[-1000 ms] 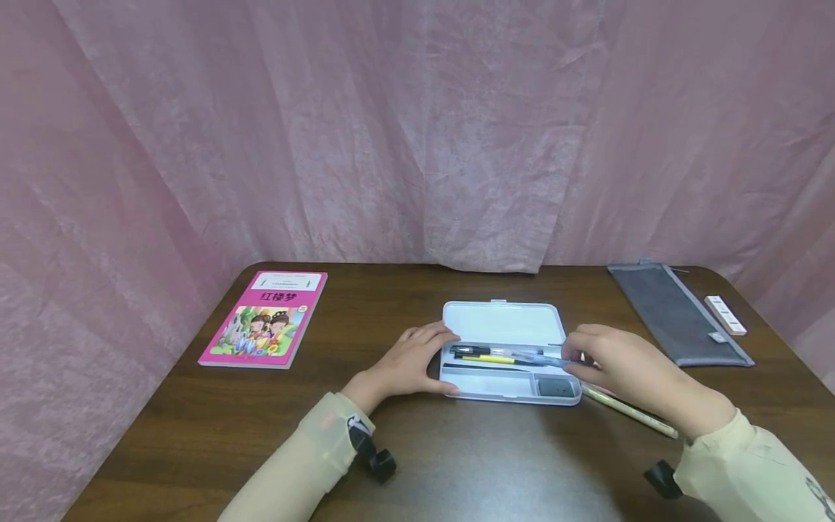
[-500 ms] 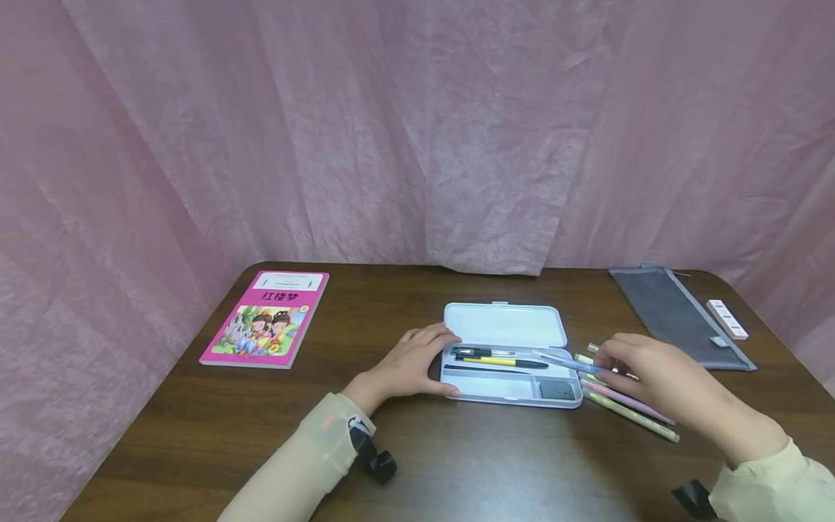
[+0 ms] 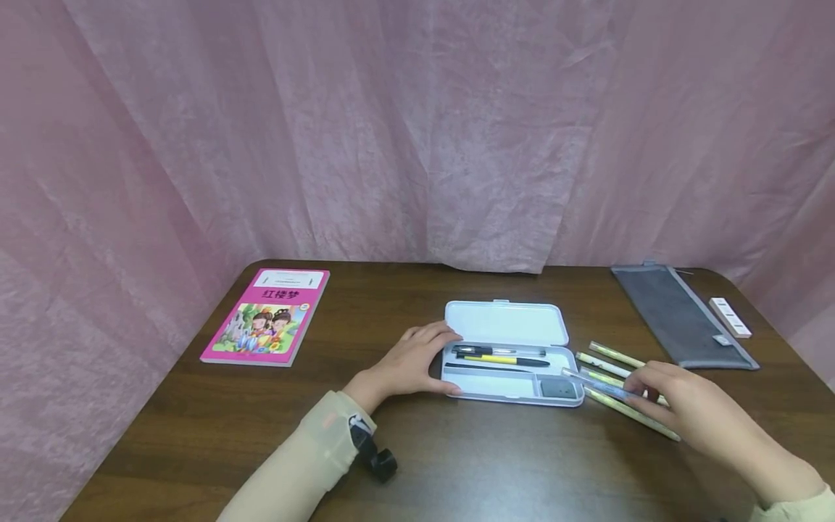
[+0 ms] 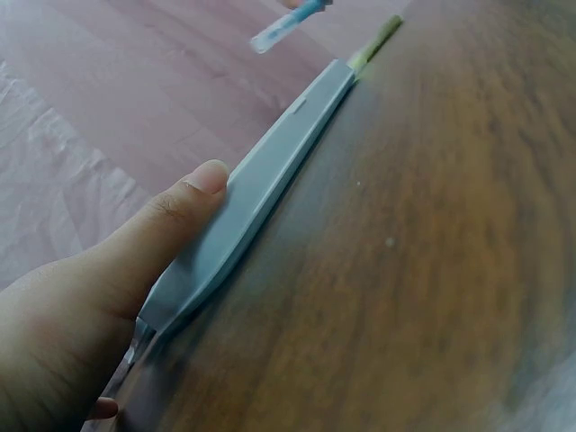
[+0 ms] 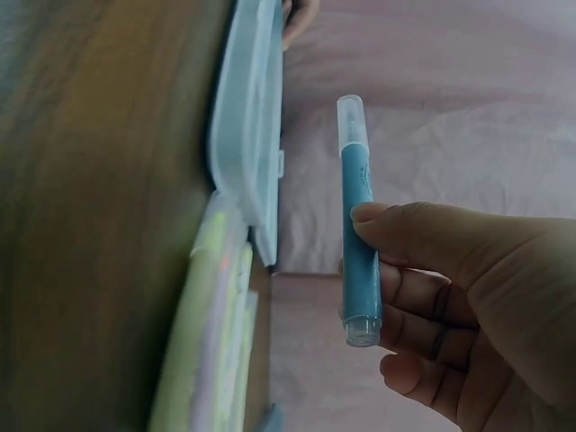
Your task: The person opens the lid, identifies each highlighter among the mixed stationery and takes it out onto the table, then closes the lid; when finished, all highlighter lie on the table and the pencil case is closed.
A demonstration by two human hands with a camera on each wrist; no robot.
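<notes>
In the head view, my left hand (image 3: 411, 362) holds the left end of an open pale-blue pencil case (image 3: 505, 322). Its thumb presses the front wall, seen closely in the left wrist view. A blue highlighter (image 5: 362, 243) with a clear cap is pinched between thumb and fingers of my right hand (image 3: 691, 409), raised right of the case. Inside the case lie a black-and-clear pen (image 3: 485, 351), a yellow-and-black pen (image 3: 502, 359) and a dark grey block (image 3: 557, 388). Beneath the highlighter, several pale-green and white pens (image 3: 636, 415) lie slanted on the table, partly hidden by my hand.
A pink book (image 3: 264, 319) lies at the table's left. Toward the back right are a grey mesh pouch (image 3: 681, 315) and a small white box (image 3: 729, 317). A pink curtain (image 3: 417, 130) hangs behind the brown wooden table (image 3: 496, 464).
My right hand has drawn the blue highlighter out of the case and carried it right, over the loose pens. My left hand has stayed on the case.
</notes>
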